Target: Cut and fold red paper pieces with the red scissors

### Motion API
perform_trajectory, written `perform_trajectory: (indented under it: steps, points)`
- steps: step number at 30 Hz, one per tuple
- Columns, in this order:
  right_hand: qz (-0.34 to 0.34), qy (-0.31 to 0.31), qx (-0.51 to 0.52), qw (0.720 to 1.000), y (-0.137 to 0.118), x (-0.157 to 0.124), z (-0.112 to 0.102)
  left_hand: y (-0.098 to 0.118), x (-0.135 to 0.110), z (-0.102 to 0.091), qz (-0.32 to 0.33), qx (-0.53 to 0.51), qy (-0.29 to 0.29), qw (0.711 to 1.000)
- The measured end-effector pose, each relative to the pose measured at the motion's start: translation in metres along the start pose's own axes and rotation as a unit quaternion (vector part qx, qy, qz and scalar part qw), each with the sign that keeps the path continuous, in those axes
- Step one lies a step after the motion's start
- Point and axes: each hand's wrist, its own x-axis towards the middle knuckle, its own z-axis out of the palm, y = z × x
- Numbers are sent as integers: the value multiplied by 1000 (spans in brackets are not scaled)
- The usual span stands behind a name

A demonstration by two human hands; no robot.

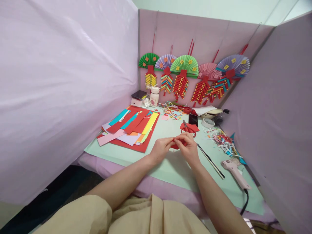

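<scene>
Both hands meet over the middle of the table, pinching a piece of red paper [175, 146] that shows below and between the fingers. My left hand [161, 149] is closed at its near left edge, thumb and forefinger together. From the other side my right hand [187, 147] grips the same paper with its fingertips. Much of the paper is hidden by the fingers. Just beyond the right hand lie red-handled scissors [190, 130] on some red paper pieces [195, 126]. A thin dark-and-pale stick [211, 161] lies to the right of that hand.
Coloured paper strips lie on a red sheet [143, 148] at left. A pink glue gun [235, 174] with its cord lies at right, near paper scraps [224, 139]. Behind are a phone [193, 120], tape roll [208, 122] and white bottle [154, 97]. Paper fan ornaments [184, 66] hang on the back wall.
</scene>
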Motion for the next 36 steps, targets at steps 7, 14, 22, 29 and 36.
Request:
perform_trajectory:
  steps: [7, 14, 22, 29, 36]
  points:
    - [11, -1, 26, 1000, 3, 0, 1, 0, 0, 1, 1, 5, -7, 1000]
    - [10, -7, 29, 1000, 6, 1, 1, -1, -1, 1, 13, 31, -7, 999]
    - [3, -9, 35, 999, 3, 1, -1, -3, -1, 0, 8, 38, -11, 999]
    - [-5, -15, 7, 1000, 0, 1, -5, -1, -1, -2, 19, 22, -22, 999]
    - [-13, -40, -19, 999, 0, 1, -8, -2, 1, -3, 16, 33, -44, 998]
